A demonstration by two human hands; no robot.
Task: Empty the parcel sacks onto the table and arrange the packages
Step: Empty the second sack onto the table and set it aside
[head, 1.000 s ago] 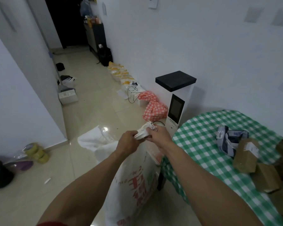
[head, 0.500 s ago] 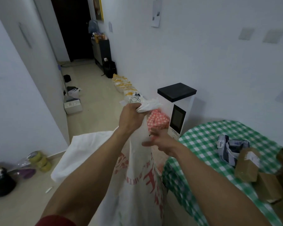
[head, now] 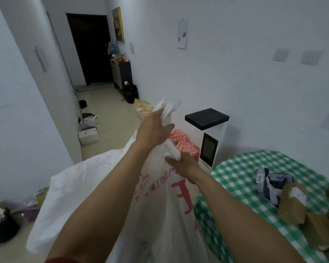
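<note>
White woven sack (head: 160,205), red print: hangs upright off the floor (head: 110,122), its side against the left edge of the green-checked tabletop (head: 241,173), open floor to its left and a white black-topped cabinet (head: 207,137) just beyond that edge. Left grip (head: 154,130): closed round the sack's bunched mouth, held high. Right grip (head: 184,164): lower on the neck, thumb on the cloth, fingers hidden by a fold, closure not discernible; grey mailer (head: 272,184) and cardboard boxes (head: 292,205) lie on the tabletop's right side.
</note>
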